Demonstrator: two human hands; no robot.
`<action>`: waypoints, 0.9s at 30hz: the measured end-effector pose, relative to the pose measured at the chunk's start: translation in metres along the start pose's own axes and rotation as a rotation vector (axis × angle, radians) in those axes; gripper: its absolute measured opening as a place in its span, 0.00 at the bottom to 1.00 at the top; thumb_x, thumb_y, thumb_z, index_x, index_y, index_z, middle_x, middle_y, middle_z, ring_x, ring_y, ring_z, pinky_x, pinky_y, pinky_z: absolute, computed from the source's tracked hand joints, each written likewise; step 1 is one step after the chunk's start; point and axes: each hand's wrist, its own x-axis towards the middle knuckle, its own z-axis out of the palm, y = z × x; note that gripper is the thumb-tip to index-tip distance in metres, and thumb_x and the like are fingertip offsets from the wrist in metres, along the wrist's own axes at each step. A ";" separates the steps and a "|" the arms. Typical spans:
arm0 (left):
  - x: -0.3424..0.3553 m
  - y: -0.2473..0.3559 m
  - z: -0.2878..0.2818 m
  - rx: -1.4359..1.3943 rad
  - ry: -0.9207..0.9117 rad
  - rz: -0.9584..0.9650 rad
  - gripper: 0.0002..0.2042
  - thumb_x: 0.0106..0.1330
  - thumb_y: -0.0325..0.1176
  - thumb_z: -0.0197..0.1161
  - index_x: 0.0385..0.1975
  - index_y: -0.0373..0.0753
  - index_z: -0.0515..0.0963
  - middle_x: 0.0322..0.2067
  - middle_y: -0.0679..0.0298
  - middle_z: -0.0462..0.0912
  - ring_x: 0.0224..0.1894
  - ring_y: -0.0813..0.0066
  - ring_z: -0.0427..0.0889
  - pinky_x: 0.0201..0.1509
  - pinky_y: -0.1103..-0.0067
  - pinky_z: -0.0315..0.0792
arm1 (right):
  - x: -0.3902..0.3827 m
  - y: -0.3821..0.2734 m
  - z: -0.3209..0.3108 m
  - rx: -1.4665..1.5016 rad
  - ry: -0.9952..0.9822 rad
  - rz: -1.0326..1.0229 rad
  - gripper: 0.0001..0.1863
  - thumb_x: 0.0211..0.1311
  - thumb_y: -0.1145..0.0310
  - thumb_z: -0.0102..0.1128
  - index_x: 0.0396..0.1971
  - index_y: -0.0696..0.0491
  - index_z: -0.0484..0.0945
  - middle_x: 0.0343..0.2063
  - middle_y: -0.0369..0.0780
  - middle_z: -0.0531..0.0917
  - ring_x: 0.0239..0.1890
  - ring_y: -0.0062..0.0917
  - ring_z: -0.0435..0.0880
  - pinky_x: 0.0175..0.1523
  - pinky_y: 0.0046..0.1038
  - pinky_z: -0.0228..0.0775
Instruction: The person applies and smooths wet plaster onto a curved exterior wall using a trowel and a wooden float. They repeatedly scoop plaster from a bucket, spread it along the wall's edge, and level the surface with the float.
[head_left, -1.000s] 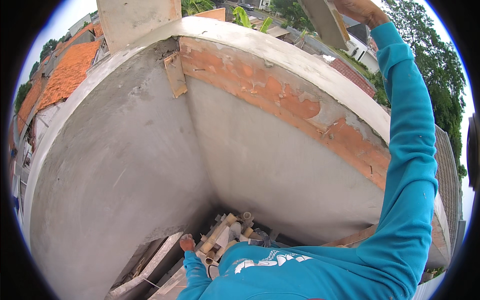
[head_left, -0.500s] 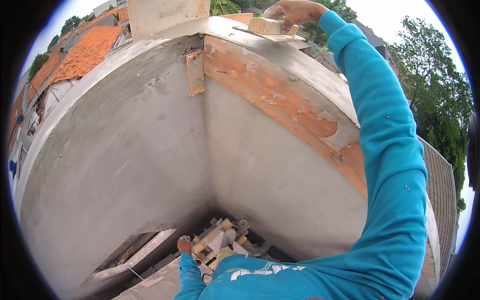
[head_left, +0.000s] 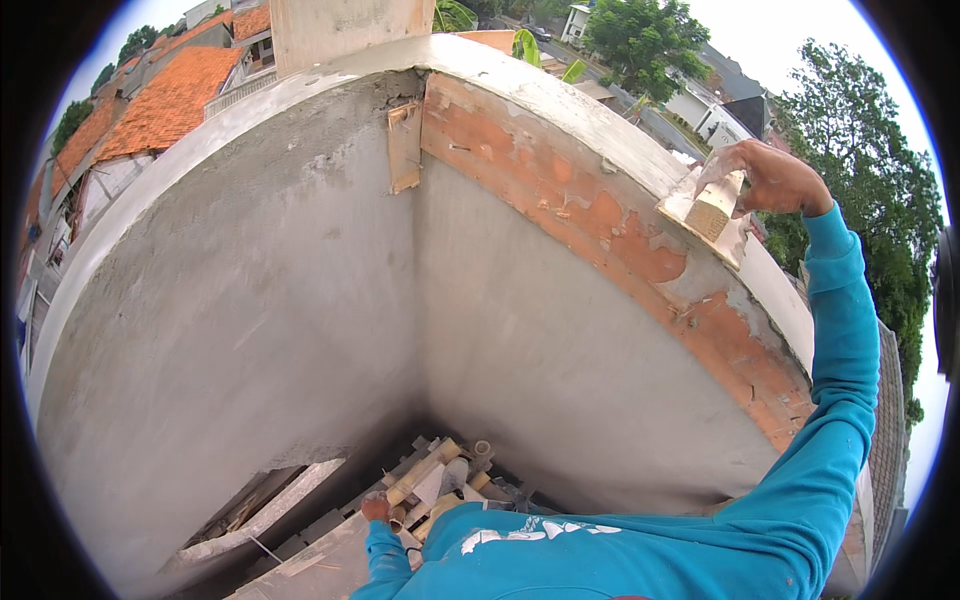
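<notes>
My right hand (head_left: 778, 180) is closed round the block handle of a wooden plastering float (head_left: 712, 212). The float's thin board lies on the pale top (head_left: 600, 120) of the right-hand wall, its near edge jutting a little past the inner rim. Low in the view, my left hand (head_left: 376, 507) is curled closed beside a pile of wood pieces and bamboo (head_left: 425, 475). Whatever it may hold is too small and hidden to make out.
Two grey plastered walls (head_left: 250, 250) meet in a corner ahead. An orange, patchy band (head_left: 600, 215) runs below the right wall's top, and a small wood piece (head_left: 404, 148) sits at the corner. An opening (head_left: 255, 505) cuts the left wall low down. Roofs and trees lie beyond.
My right hand and the float have come along the wall top toward me and to the right, and the arm is lower and more bent. My left hand has barely shifted.
</notes>
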 end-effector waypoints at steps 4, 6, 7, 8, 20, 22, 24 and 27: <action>0.051 -0.014 0.018 0.380 -0.027 0.195 0.12 0.62 0.38 0.58 0.29 0.35 0.81 0.31 0.50 0.83 0.33 0.55 0.82 0.38 0.62 0.76 | 0.020 0.003 -0.023 0.147 0.118 0.084 0.35 0.38 0.73 0.77 0.55 0.51 0.78 0.52 0.42 0.80 0.57 0.35 0.78 0.65 0.35 0.67; 0.078 0.001 0.009 0.197 -0.104 0.029 0.17 0.58 0.40 0.67 0.36 0.28 0.82 0.36 0.43 0.85 0.39 0.47 0.84 0.48 0.63 0.77 | 0.063 -0.020 -0.038 0.315 0.045 0.040 0.34 0.41 0.77 0.73 0.56 0.52 0.78 0.51 0.41 0.82 0.56 0.33 0.79 0.66 0.33 0.67; 0.099 -0.011 0.015 0.044 -0.092 0.013 0.18 0.59 0.39 0.67 0.37 0.27 0.82 0.37 0.43 0.85 0.40 0.47 0.84 0.48 0.63 0.77 | 0.091 -0.010 -0.041 0.433 -0.037 -0.050 0.34 0.41 0.78 0.71 0.56 0.53 0.78 0.50 0.41 0.83 0.55 0.32 0.79 0.66 0.32 0.66; 0.115 -0.016 0.021 -0.129 -0.073 -0.008 0.18 0.59 0.39 0.67 0.38 0.27 0.82 0.37 0.43 0.85 0.41 0.48 0.84 0.48 0.63 0.77 | 0.122 -0.012 -0.040 0.384 0.030 -0.136 0.36 0.40 0.80 0.67 0.58 0.52 0.77 0.51 0.41 0.83 0.53 0.32 0.81 0.66 0.33 0.66; 0.035 -0.042 -0.021 -0.019 0.006 0.035 0.10 0.69 0.35 0.52 0.37 0.41 0.80 0.24 0.62 0.80 0.25 0.63 0.82 0.19 0.65 0.72 | 0.346 -0.073 -0.033 0.133 0.073 -0.428 0.16 0.52 0.70 0.62 0.44 0.53 0.83 0.40 0.41 0.85 0.41 0.28 0.81 0.48 0.32 0.72; 0.016 -0.042 -0.009 -0.481 -0.073 -0.408 0.10 0.69 0.33 0.51 0.38 0.40 0.80 0.24 0.60 0.80 0.23 0.63 0.82 0.16 0.68 0.72 | 0.358 -0.071 -0.030 0.182 0.082 -0.480 0.15 0.53 0.70 0.62 0.42 0.53 0.83 0.38 0.40 0.85 0.40 0.28 0.80 0.47 0.32 0.72; 0.013 -0.044 -0.007 -0.533 -0.046 -0.448 0.09 0.69 0.33 0.51 0.36 0.40 0.79 0.24 0.61 0.79 0.22 0.65 0.81 0.16 0.70 0.70 | 0.367 -0.066 -0.026 0.224 0.088 -0.523 0.13 0.54 0.70 0.61 0.41 0.53 0.84 0.36 0.40 0.86 0.38 0.27 0.80 0.45 0.32 0.72; 0.022 -0.051 -0.002 -0.327 0.026 -0.262 0.08 0.69 0.32 0.52 0.34 0.40 0.79 0.23 0.62 0.78 0.21 0.67 0.79 0.16 0.72 0.69 | 0.375 -0.040 -0.017 0.276 0.052 -0.584 0.11 0.56 0.70 0.61 0.38 0.54 0.84 0.34 0.39 0.86 0.36 0.27 0.80 0.43 0.32 0.72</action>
